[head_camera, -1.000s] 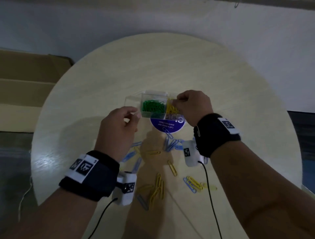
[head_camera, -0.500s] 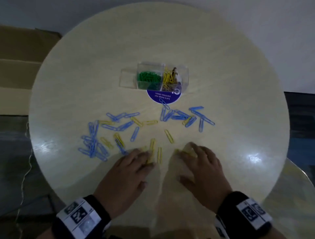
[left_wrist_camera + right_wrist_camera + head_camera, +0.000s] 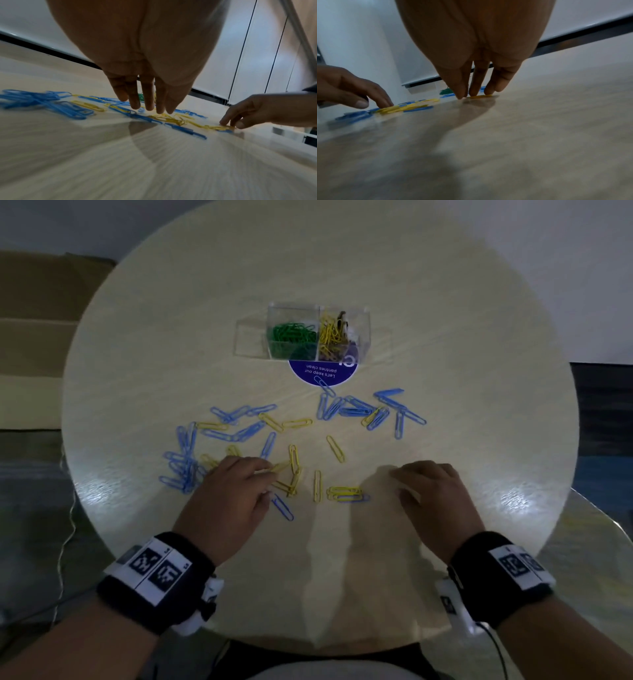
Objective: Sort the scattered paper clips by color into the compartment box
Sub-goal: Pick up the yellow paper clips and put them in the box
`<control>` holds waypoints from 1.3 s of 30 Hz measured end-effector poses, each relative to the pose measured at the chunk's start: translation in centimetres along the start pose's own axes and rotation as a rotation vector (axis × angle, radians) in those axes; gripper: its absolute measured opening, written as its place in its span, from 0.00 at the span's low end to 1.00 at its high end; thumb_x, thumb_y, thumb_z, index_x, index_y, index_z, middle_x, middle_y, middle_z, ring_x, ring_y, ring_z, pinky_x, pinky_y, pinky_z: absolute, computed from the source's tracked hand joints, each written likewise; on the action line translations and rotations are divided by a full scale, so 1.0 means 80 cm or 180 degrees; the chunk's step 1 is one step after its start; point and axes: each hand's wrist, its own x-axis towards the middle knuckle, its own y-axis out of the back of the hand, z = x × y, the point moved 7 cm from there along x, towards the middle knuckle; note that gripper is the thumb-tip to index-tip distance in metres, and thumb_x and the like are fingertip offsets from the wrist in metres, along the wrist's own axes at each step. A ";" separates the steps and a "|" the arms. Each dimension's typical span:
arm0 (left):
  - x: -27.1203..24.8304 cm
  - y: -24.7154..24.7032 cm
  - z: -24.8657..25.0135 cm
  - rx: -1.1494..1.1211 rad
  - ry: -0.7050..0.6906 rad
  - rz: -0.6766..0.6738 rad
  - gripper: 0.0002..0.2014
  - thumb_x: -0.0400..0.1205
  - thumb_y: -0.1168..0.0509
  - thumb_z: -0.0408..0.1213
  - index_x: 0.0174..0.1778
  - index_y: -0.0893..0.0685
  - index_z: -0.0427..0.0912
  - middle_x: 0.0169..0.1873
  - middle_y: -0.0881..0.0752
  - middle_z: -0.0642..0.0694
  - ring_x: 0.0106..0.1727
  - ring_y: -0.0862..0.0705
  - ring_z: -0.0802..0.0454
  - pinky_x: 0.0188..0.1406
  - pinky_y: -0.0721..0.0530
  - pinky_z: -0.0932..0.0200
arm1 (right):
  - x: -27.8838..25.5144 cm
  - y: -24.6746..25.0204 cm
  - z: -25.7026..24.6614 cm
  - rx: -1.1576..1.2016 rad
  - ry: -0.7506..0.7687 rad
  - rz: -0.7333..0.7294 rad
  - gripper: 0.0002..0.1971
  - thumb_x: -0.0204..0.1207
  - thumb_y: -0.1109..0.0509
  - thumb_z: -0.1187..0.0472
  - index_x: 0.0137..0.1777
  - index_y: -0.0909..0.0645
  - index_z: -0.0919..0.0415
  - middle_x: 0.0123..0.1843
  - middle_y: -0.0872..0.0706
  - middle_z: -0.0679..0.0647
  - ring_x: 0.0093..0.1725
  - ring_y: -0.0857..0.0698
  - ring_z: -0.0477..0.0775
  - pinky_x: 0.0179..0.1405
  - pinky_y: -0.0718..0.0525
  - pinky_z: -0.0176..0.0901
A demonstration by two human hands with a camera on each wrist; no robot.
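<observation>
Below me, both hands work low over the round pale wooden desk (image 3: 445, 320). My left hand (image 3: 228, 497) reaches its relaxed, nearly straight fingers (image 3: 148, 97) down onto the scattered yellow plastic-coated paper clips (image 3: 294, 460), pinching none that I can see. My right hand (image 3: 433, 494) sets extended fingertips (image 3: 473, 92) on the desk at a single yellow clip (image 3: 480, 96); whether it grips that clip I cannot tell. Loose blue plastic-coated paper clips (image 3: 356, 409) lie mixed among the yellow ones across the desk's middle. Beyond them the clear plastic compartment box (image 3: 363, 337) sits partly on a round blue sticker (image 3: 323, 373), green clips (image 3: 291, 334) in one compartment, yellow clips (image 3: 330, 332) in the next.
</observation>
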 end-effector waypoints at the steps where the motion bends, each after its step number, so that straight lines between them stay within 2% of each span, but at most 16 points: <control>1: -0.003 -0.001 -0.004 0.0043 0.0017 -0.0006 0.16 0.79 0.39 0.42 0.58 0.12 0.44 0.59 0.15 0.48 0.59 0.20 0.44 0.61 0.21 0.48 | 0.003 -0.001 0.006 -0.0083 -0.0025 -0.0007 0.18 0.67 0.27 0.66 0.57 0.13 0.56 0.54 0.13 0.55 0.51 0.19 0.65 0.57 0.25 0.46; 5: -0.018 0.000 -0.017 0.0181 0.0027 0.0044 0.16 0.78 0.37 0.39 0.59 0.12 0.43 0.61 0.14 0.50 0.60 0.20 0.46 0.65 0.23 0.50 | 0.016 0.020 0.016 -0.0043 -0.0185 0.0300 0.17 0.66 0.29 0.61 0.56 0.12 0.56 0.56 0.13 0.57 0.53 0.18 0.65 0.60 0.26 0.49; 7: -0.020 0.006 -0.020 0.0157 -0.0006 0.0209 0.13 0.78 0.36 0.38 0.55 0.11 0.43 0.59 0.13 0.49 0.58 0.19 0.46 0.65 0.23 0.51 | 0.023 0.023 -0.005 0.0246 -0.0079 0.0331 0.13 0.67 0.28 0.59 0.51 0.11 0.54 0.50 0.11 0.54 0.50 0.17 0.61 0.57 0.24 0.48; 10: -0.010 0.019 -0.019 0.0040 0.0102 0.0470 0.11 0.80 0.37 0.37 0.53 0.11 0.44 0.49 0.13 0.48 0.50 0.18 0.43 0.55 0.21 0.48 | 0.035 0.008 -0.052 0.0496 0.0173 0.0006 0.05 0.70 0.25 0.58 0.45 0.11 0.52 0.43 0.11 0.51 0.45 0.15 0.58 0.51 0.23 0.46; 12: 0.009 0.026 -0.014 0.0036 0.0136 0.0500 0.12 0.79 0.37 0.35 0.55 0.12 0.47 0.45 0.14 0.48 0.46 0.19 0.42 0.50 0.21 0.46 | 0.051 -0.006 -0.066 0.0664 -0.0031 -0.0175 0.06 0.72 0.26 0.56 0.48 0.12 0.52 0.45 0.13 0.52 0.46 0.15 0.58 0.50 0.19 0.47; 16: 0.059 0.009 0.013 0.0393 -0.0676 0.0086 0.19 0.77 0.37 0.31 0.61 0.14 0.51 0.57 0.14 0.50 0.52 0.20 0.41 0.48 0.19 0.46 | 0.094 -0.027 -0.086 0.0561 -0.0320 -0.0470 0.13 0.73 0.27 0.54 0.55 0.15 0.57 0.51 0.16 0.58 0.50 0.16 0.61 0.49 0.18 0.49; 19: 0.076 -0.004 0.010 0.0530 -0.0891 -0.0183 0.14 0.77 0.33 0.33 0.56 0.12 0.50 0.54 0.13 0.51 0.51 0.19 0.41 0.43 0.20 0.47 | 0.111 -0.038 -0.093 0.0329 -0.0353 -0.0755 0.09 0.74 0.29 0.58 0.53 0.16 0.57 0.52 0.16 0.59 0.52 0.17 0.63 0.49 0.20 0.48; 23: 0.082 -0.003 -0.006 0.0362 -0.0482 -0.0338 0.03 0.75 0.27 0.38 0.43 0.15 0.46 0.41 0.18 0.47 0.46 0.22 0.42 0.40 0.21 0.48 | 0.108 -0.044 -0.090 0.0471 -0.0411 -0.0939 0.06 0.72 0.34 0.63 0.45 0.16 0.55 0.48 0.15 0.57 0.49 0.18 0.61 0.46 0.21 0.46; 26: 0.080 0.000 -0.017 0.0147 -0.0125 -0.0430 0.05 0.74 0.27 0.38 0.40 0.17 0.46 0.40 0.18 0.46 0.46 0.22 0.41 0.43 0.24 0.48 | 0.098 -0.035 -0.116 0.0606 0.0374 -0.0901 0.05 0.68 0.29 0.65 0.40 0.15 0.54 0.46 0.17 0.55 0.46 0.18 0.61 0.45 0.21 0.47; 29: 0.063 0.012 -0.021 -0.0209 -0.0043 -0.0338 0.05 0.74 0.28 0.38 0.40 0.18 0.45 0.36 0.16 0.46 0.44 0.20 0.41 0.43 0.22 0.47 | 0.078 -0.030 -0.146 0.0434 0.1353 -0.1012 0.06 0.65 0.26 0.67 0.37 0.14 0.55 0.52 0.12 0.52 0.49 0.18 0.58 0.51 0.24 0.44; 30: 0.056 0.013 -0.022 -0.0269 -0.0028 -0.0336 0.04 0.73 0.29 0.39 0.41 0.17 0.46 0.35 0.15 0.47 0.43 0.20 0.42 0.42 0.22 0.47 | 0.073 -0.032 -0.151 0.0331 0.1533 -0.1045 0.05 0.65 0.27 0.67 0.37 0.14 0.55 0.52 0.11 0.51 0.49 0.18 0.58 0.52 0.23 0.43; 32: 0.041 0.011 -0.027 -0.0210 0.0073 -0.0402 0.05 0.74 0.29 0.40 0.44 0.15 0.47 0.35 0.14 0.49 0.44 0.19 0.43 0.43 0.20 0.47 | 0.068 -0.040 -0.155 0.0088 0.1733 -0.1119 0.06 0.67 0.34 0.65 0.37 0.16 0.56 0.47 0.11 0.52 0.47 0.17 0.60 0.50 0.19 0.49; 33: 0.034 0.009 -0.031 -0.0106 0.0144 -0.0437 0.05 0.74 0.30 0.40 0.45 0.15 0.48 0.36 0.14 0.49 0.44 0.18 0.43 0.43 0.19 0.47 | 0.067 -0.044 -0.154 -0.0037 0.1768 -0.1158 0.08 0.67 0.38 0.64 0.36 0.17 0.56 0.43 0.12 0.52 0.44 0.17 0.61 0.46 0.17 0.50; 35: 0.024 0.005 -0.034 0.0041 0.0242 -0.0455 0.05 0.75 0.31 0.42 0.45 0.15 0.48 0.36 0.15 0.48 0.44 0.18 0.41 0.43 0.18 0.45 | 0.066 -0.049 -0.149 -0.0228 0.1667 -0.1246 0.07 0.66 0.38 0.64 0.35 0.19 0.55 0.37 0.16 0.51 0.40 0.19 0.61 0.39 0.17 0.49; 37: 0.020 0.004 -0.033 0.0106 0.0324 -0.0428 0.03 0.75 0.31 0.41 0.42 0.15 0.48 0.35 0.17 0.47 0.43 0.18 0.41 0.42 0.17 0.44 | 0.067 -0.050 -0.145 -0.0323 0.1479 -0.1310 0.05 0.66 0.34 0.64 0.38 0.19 0.53 0.36 0.18 0.52 0.40 0.21 0.61 0.38 0.17 0.53; 39: 0.019 0.005 -0.027 0.0194 0.0405 -0.0430 0.03 0.74 0.33 0.41 0.40 0.17 0.47 0.35 0.19 0.46 0.42 0.18 0.40 0.40 0.17 0.44 | 0.068 -0.048 -0.144 -0.0350 0.1238 -0.1392 0.08 0.66 0.33 0.64 0.44 0.19 0.53 0.40 0.17 0.54 0.43 0.21 0.62 0.41 0.18 0.55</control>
